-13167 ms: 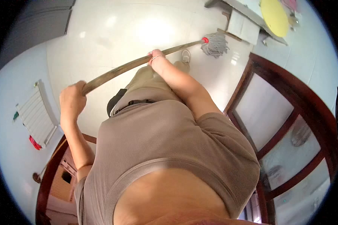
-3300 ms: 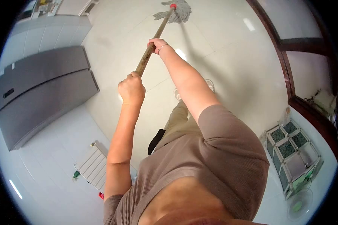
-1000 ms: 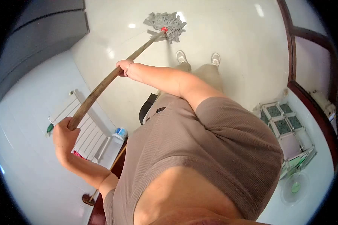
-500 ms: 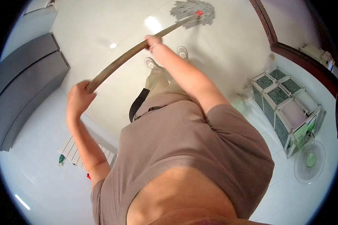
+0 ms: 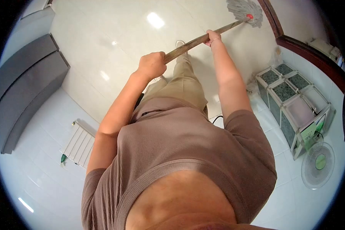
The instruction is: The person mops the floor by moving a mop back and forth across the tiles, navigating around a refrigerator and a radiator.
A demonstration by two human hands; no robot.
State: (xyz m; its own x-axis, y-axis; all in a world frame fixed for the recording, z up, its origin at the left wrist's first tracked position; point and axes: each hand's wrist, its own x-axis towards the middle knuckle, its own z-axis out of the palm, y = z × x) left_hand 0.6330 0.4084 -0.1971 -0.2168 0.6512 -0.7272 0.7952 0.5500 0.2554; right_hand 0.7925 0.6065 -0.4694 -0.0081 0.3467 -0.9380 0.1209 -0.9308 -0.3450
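A mop with a long wooden handle (image 5: 193,44) slants across the head view, its grey string head (image 5: 239,8) spread on the floor at the upper right beside the dark red door frame. A red connector (image 5: 249,17) joins the head to the handle. My left hand (image 5: 152,64) is wrapped round the handle's near end, in front of my waist. Farther down the same handle, my right hand (image 5: 213,37) grips it, with a thin bracelet at the wrist. Below the handle show my beige trousers and one light shoe (image 5: 180,43).
A dark grey cabinet (image 5: 30,80) stands at the left. Beneath it in view is a white radiator (image 5: 78,143) on the wall. At the right are a low cabinet with green stone-like panels (image 5: 283,92) and a fan (image 5: 318,165). The dark red door frame (image 5: 314,57) borders the pale tiled floor.
The mop has swung to the right, its head now near the door frame. Both hands moved right with the handle, the left one coming in front of my body. My legs have shifted too.
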